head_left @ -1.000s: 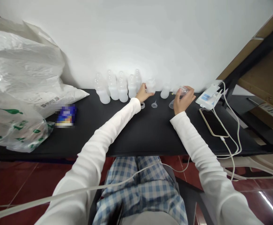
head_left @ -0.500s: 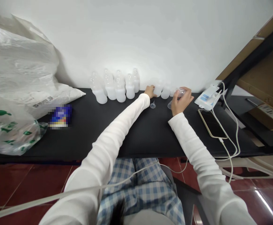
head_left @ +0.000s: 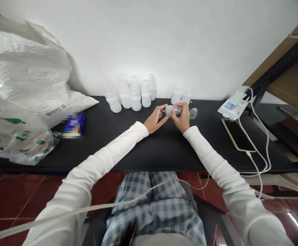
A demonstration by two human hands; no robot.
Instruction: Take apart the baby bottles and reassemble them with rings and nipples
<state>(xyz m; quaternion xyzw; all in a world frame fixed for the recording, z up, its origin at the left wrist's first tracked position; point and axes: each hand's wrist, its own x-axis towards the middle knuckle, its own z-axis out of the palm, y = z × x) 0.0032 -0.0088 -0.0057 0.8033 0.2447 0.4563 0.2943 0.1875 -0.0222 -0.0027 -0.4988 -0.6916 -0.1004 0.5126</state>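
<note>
Over the black worktop [head_left: 108, 143], seen from the wearer's head, the right hand [head_left: 182, 118] has its fingers wrapped round a clear bottle [head_left: 170, 111] tipped on its side, while the left hand [head_left: 154, 120] curves close by its left end, thumb and forefinger parted; I can't tell whether they grip the small clear piece [head_left: 160, 115] showing beside them. Just right of the hands lies a clear cap [head_left: 193, 113], with two whitish bottles [head_left: 176, 96] behind and five capped bottles [head_left: 135, 97] clustered near the wall [head_left: 138, 41], to the left.
</note>
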